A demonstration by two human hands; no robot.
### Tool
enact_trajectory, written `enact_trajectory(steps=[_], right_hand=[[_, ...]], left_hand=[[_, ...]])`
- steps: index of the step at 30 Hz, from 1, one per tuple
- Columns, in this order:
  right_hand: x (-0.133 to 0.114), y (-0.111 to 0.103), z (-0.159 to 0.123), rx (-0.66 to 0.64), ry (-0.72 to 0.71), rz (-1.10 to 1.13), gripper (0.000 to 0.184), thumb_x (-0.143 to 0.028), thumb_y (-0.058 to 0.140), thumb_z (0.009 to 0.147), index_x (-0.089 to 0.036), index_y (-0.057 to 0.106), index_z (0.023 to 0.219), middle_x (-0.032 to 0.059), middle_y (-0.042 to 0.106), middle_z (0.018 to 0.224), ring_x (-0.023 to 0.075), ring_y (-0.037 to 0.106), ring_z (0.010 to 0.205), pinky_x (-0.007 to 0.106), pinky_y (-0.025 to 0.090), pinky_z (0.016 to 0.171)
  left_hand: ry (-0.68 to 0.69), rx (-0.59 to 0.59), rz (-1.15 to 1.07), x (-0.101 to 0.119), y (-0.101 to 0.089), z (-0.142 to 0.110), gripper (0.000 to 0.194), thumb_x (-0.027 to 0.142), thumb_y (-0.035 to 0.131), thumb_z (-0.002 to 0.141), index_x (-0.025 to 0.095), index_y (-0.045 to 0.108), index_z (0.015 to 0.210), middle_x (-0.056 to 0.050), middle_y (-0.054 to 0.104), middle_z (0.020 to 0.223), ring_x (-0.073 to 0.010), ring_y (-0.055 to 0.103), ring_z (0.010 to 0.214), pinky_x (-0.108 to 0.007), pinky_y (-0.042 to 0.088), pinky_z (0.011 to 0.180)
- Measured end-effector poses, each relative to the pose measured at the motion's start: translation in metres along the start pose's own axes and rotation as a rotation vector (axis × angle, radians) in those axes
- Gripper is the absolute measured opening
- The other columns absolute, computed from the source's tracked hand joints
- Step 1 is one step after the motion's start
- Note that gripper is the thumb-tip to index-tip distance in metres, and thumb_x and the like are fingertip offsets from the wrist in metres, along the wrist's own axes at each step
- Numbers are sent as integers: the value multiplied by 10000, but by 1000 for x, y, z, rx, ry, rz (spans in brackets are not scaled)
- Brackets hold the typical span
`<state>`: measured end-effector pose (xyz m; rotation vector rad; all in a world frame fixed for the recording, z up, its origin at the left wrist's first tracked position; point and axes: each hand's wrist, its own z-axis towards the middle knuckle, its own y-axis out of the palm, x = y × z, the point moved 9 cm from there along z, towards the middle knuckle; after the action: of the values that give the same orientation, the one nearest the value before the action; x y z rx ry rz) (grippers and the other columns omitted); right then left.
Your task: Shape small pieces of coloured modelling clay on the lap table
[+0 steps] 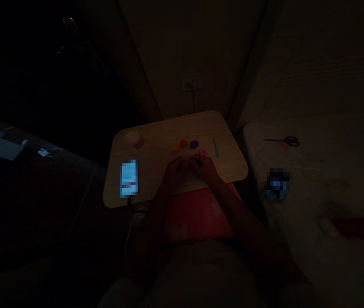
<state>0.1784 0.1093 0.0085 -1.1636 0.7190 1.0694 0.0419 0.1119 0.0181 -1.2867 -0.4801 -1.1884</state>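
Observation:
In dim light my left hand [174, 170] and my right hand [205, 166] meet low over a small wooden table [159, 128]. The fingers of both are curled inward. A small dark green piece [196, 161], perhaps modelling clay, shows at my right fingertips. What the left fingers hold, if anything, is too dark to see. Just beyond the hands lie a yellow lump [175, 147], a round red lump [183, 143], a purple lump [194, 144] and a pink piece [203, 152] that looks ring-shaped. To their right rests a teal stick-like tool [215, 147].
A tub [133, 139] stands at the table's back left, with a lit phone [128, 179] in front of it. A red printed item [198, 214] lies below the near edge. On the pale surface at right are scissors [289, 140] and a blurred dark device [277, 185].

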Motion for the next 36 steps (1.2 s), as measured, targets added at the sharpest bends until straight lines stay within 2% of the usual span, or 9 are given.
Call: enact_trajectory(steps=[7,14,20,28,32,36], right_hand=[[-7,3,-2,-62,-34,40,222,-367,585,897,-183,698,849,12,666,744,146,552,677,261,399,659],[-14,8,-2,-124,-56,-6,246,-404,644,883,-173,708,830,10,660,735,137,538,664,257,384,653],[-14,6,-2,-112,-57,67,280,-396,606,884,-169,658,728,-9,574,640,124,469,611,252,343,598],[-6,6,-2,-108,-27,235,307,-442,623,862,-167,665,733,-16,531,631,123,442,602,254,336,581],[-9,6,-2,-121,-31,247,315,-446,609,874,-169,657,732,-15,533,645,117,437,597,249,340,582],[-15,5,-1,-109,-81,123,272,-396,594,878,-164,675,761,-3,590,667,122,480,615,251,360,612]], left_hand=[[4,30,41,-1,-3,1,310,382,534,971,190,573,730,-13,565,708,-164,504,675,-293,424,680],[31,87,34,4,-11,-1,356,393,547,956,186,578,668,-5,540,642,-150,489,611,-288,390,604],[-82,68,-150,-8,-7,-3,486,556,542,944,178,539,639,7,504,629,-132,458,598,-273,369,572],[-162,91,-352,-27,-8,-6,516,684,596,845,179,651,750,-32,609,726,-179,548,697,-308,459,666],[-140,76,-306,-19,-10,-4,479,639,606,863,177,636,738,-27,603,726,-173,545,708,-298,453,669],[-78,2,-249,-6,-7,-2,419,579,648,854,178,596,745,12,524,680,-141,483,654,-269,399,616]])
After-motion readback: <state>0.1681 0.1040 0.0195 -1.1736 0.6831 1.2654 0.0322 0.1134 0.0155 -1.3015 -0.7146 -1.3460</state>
